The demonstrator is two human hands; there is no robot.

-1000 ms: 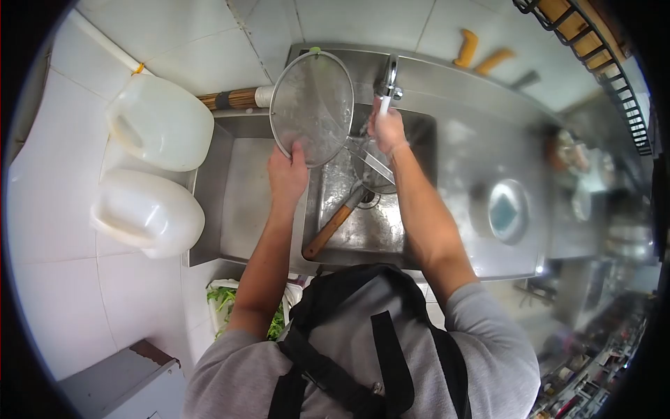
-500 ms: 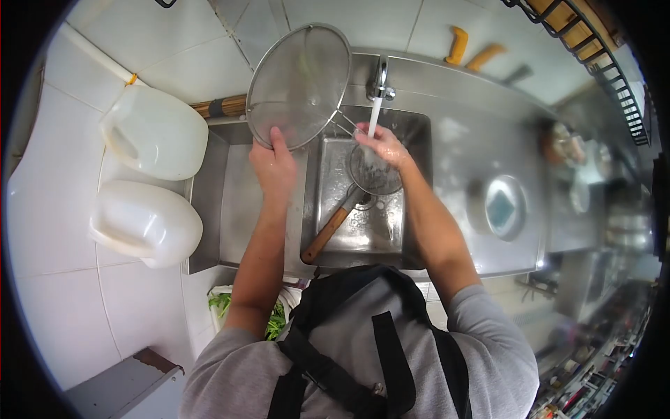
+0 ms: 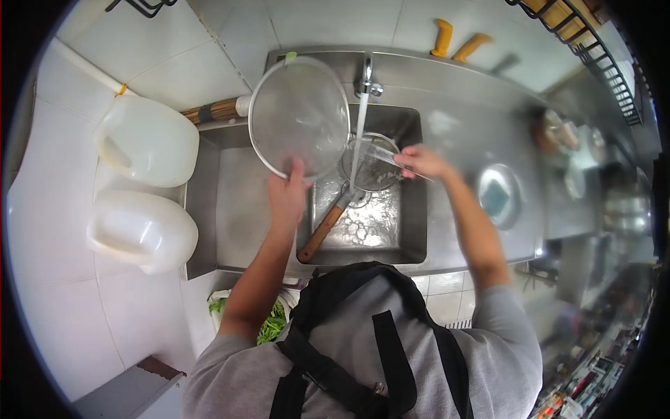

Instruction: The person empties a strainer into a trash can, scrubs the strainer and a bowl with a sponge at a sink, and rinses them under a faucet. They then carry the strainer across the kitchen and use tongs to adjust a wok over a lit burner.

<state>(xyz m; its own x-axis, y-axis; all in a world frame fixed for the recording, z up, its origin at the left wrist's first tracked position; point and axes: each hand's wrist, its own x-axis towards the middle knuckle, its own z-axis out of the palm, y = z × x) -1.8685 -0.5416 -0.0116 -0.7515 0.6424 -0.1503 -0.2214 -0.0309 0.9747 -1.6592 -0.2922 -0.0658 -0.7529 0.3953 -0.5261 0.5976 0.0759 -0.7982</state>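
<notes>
A large round mesh strainer point(image 3: 299, 112) is held tilted over the left part of the sink point(image 3: 408, 244). My left hand point(image 3: 287, 199) is closed on the strainer's lower rim, thumb on the mesh side. Out to the right, my right hand point(image 3: 422, 162) is closed around the strainer's wire handle point(image 3: 380, 153). Water streams from the tap point(image 3: 367, 78) past the strainer's right edge into the basin. Beneath, a smaller strainer with a wooden handle point(image 3: 322, 234) lies in the basin, its round mesh partly hidden by the large strainer's handle.
Two white plastic jugs point(image 3: 146, 143) stand at the left beside a bundle of thin sticks point(image 3: 213, 110). Yellow handles point(image 3: 441, 38) show behind the counter. A round dish with a bluish pad point(image 3: 497, 197) sits on the right. Green leaves point(image 3: 272, 325) show below the sink's front edge.
My right hand has slid outward to the right along the strainer's handle, out of the water stream. The strainer now sits slightly lower, still in my left hand.
</notes>
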